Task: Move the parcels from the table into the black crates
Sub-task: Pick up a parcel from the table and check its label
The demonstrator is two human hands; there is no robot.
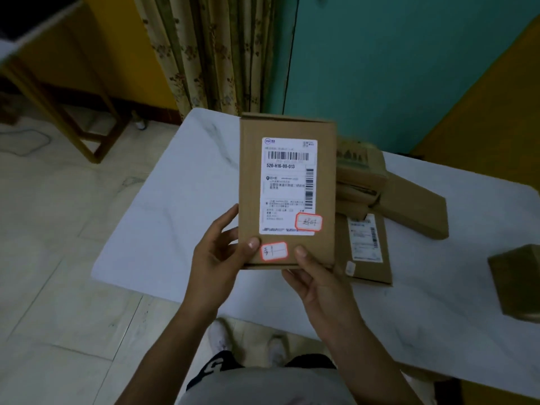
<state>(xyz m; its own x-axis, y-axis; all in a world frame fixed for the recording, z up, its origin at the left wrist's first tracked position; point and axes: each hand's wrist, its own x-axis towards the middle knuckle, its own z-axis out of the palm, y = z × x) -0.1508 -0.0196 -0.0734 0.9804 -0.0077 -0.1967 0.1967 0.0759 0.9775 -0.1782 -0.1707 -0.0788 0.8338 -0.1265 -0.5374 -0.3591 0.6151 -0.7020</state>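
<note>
Left hand [216, 258] and right hand [315, 282] are clasped on a parcel [251, 185], held above a white table [175, 214]. More parcels [409, 206] are laid there. A curtain [210, 54] and teal wall [394, 68] are seen behind.

Brown parcel [286, 188], white marbled table [175, 200], perhaps floral curtain [210, 54]

A floral curtain [204, 51] hangs beside a teal wall [394, 68], with a thin black cable [292, 54] running down between them. On the pale tiled floor [58, 258] stands a wooden frame [62, 114], perhaps a stool, against a yellow wall [122, 39].
</note>
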